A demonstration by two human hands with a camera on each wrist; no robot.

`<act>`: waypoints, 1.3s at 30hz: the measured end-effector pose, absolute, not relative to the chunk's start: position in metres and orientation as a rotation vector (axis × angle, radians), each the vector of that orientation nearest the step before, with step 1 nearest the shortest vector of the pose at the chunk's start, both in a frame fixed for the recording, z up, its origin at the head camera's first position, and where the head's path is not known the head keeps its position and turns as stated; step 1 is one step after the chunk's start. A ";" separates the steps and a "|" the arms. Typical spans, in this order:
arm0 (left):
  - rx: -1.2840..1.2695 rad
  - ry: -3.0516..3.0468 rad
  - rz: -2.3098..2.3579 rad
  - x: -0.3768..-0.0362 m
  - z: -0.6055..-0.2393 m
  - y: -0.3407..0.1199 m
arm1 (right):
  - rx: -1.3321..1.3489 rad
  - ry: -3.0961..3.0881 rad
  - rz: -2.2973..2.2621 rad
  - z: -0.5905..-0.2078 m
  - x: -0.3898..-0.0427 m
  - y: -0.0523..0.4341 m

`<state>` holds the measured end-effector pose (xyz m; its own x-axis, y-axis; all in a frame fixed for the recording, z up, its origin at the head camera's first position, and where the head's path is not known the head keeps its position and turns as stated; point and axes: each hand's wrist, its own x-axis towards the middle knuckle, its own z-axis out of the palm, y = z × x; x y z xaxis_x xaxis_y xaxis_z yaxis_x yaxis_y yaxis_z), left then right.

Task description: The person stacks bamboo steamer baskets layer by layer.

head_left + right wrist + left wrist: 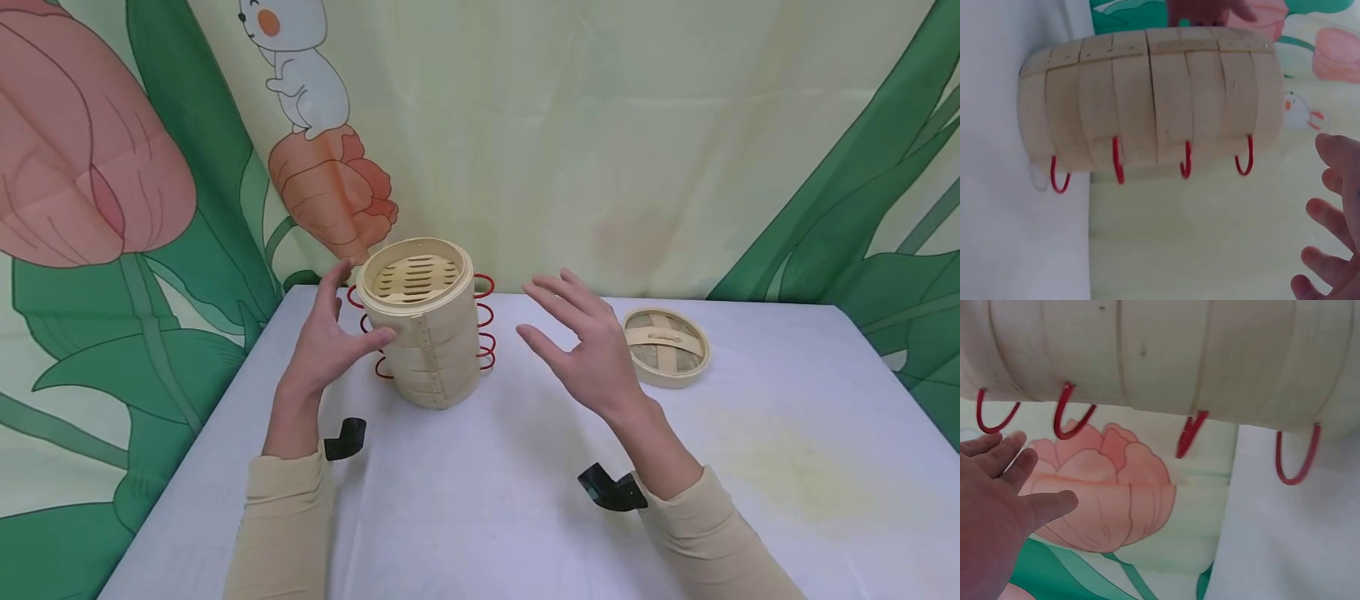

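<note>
A stack of several round bamboo steamer baskets point(431, 350) stands upright on the table, red loop handles point(486, 315) sticking out on both sides. Its uppermost basket is uncovered and shows a slotted base point(417, 279). My left hand point(327, 337) is beside the stack's left side, thumb and fingers spread; whether it touches cannot be told. In the left wrist view that hand point(997, 500) lies near the red loops without gripping one. My right hand point(588, 350) hovers to the right of the stack, apart from it, fingers extended. In the right wrist view its fingers point(1332, 219) hold nothing.
A round bamboo steamer lid point(666, 346) with a crossed strap lies on the table at the right, behind my right hand. The table point(480, 517) has a white cloth. Behind it hangs a printed curtain point(600, 150) with flowers and a rabbit.
</note>
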<state>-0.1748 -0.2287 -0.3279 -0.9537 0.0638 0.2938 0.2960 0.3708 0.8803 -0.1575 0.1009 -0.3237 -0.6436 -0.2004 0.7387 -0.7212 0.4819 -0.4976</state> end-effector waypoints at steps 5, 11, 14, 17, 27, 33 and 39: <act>-0.320 -2.426 -1.618 -0.172 -0.320 -0.226 | 0.717 -2.138 1.112 -0.333 -0.159 0.120; -0.316 -2.462 -1.582 -0.173 -0.314 -0.222 | 0.684 -2.139 1.088 -0.348 -0.164 0.148; -0.313 -2.486 -1.574 -0.174 -0.312 -0.221 | 0.635 -2.155 1.080 -0.353 -0.166 0.162; -0.321 -2.504 -1.565 -0.175 -0.312 -0.220 | 0.596 -2.178 1.066 -0.358 -0.167 0.175; -0.364 -2.523 -1.513 -0.176 -0.315 -0.221 | 0.452 -2.254 0.981 -0.374 -0.172 0.205; -0.378 -2.519 -1.508 -0.177 -0.317 -0.222 | 0.391 -2.318 0.935 -0.385 -0.180 0.226; -0.411 -2.494 -1.520 -0.180 -0.318 -0.222 | 0.277 -2.518 0.836 -0.396 -0.190 0.247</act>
<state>-0.1800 -0.2222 -0.3181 -0.9433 0.1350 0.3033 0.3315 0.4352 0.8371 -0.1897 0.2471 -0.3957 -0.8693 -0.0425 0.4924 -0.3285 0.7940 -0.5115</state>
